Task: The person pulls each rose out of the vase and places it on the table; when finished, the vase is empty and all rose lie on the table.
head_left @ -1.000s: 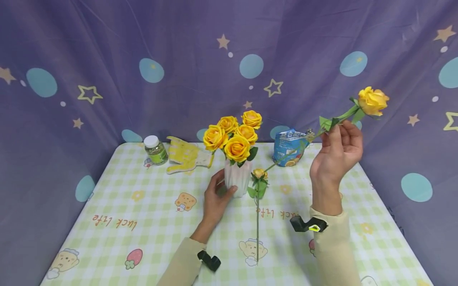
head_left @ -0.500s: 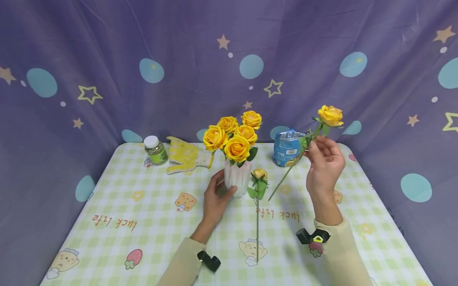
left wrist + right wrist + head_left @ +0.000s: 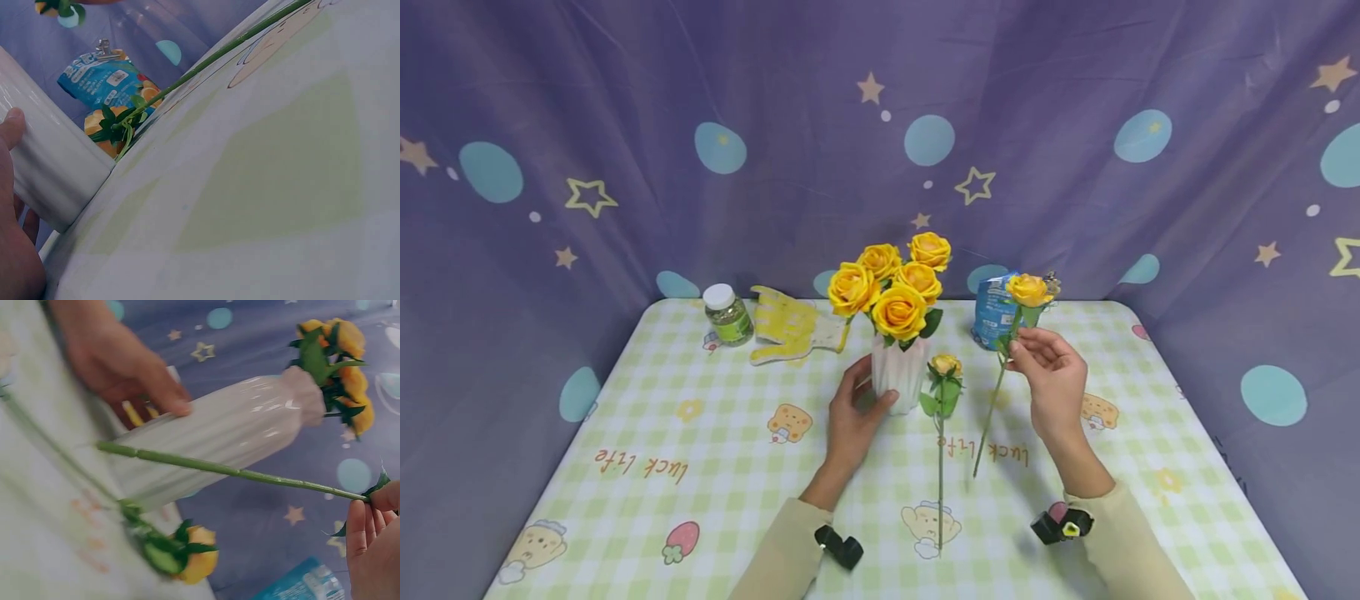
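A white fluted vase (image 3: 898, 379) stands upright on the table, with several yellow roses (image 3: 899, 311) above its mouth. My left hand (image 3: 852, 421) holds the vase low on its left side, thumb across the front; the left wrist view shows that thumb against the white wall (image 3: 56, 162). To the right, my right hand (image 3: 1054, 379) pinches a yellow rose (image 3: 1030, 291) just under its bloom. Its green stem (image 3: 237, 472) slants down and left, overlapping the vase in the right wrist view. Between vase and right hand, another yellow rose (image 3: 945, 366) lies on the table, stem toward me.
At the back left are a white-capped jar (image 3: 727, 315) and a yellow-and-white glove (image 3: 790, 325). A blue pouch (image 3: 995, 312) with a metal clip stands at the back right, partly behind the held rose. A purple curtain (image 3: 820, 167) closes off the table's far side.
My right hand has come down and left with its rose, whose stem has swung from lying slantwise to nearly upright. The left hand and the vase have stayed put.
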`<action>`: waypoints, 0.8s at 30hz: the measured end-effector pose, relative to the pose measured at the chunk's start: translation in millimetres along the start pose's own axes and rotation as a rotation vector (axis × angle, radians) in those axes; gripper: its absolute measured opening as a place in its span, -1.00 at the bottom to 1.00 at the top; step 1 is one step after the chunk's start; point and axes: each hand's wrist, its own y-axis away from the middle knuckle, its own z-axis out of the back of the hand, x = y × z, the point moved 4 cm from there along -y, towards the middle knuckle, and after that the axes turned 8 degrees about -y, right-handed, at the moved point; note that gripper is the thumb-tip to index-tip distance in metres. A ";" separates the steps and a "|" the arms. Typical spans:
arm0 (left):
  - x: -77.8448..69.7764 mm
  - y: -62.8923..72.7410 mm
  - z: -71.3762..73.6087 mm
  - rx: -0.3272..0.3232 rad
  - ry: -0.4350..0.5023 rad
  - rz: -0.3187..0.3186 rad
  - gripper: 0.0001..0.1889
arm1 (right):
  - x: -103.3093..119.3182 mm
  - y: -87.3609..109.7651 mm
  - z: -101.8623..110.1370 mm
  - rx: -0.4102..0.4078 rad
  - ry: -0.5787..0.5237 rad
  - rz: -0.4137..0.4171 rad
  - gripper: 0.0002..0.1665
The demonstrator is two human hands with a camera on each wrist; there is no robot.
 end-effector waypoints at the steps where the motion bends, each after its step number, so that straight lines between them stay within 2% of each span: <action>1: 0.2 0.1 -0.2 0.001 0.004 0.001 -0.28 | -3.9 2.0 2.5 -0.003 0.024 -0.019 -0.73; 6: 0.4 0.0 0.0 0.002 0.018 -0.007 -0.29 | -20.0 10.4 12.8 0.013 0.136 -0.148 -0.78; 15: -1.1 -0.2 0.2 0.006 0.002 0.012 -0.28 | -50.1 17.2 28.8 0.043 0.265 -0.406 -0.81; 24: -3.5 0.6 1.2 0.001 0.012 -0.008 -0.30 | -71.6 18.1 41.1 0.057 0.395 -0.525 -0.62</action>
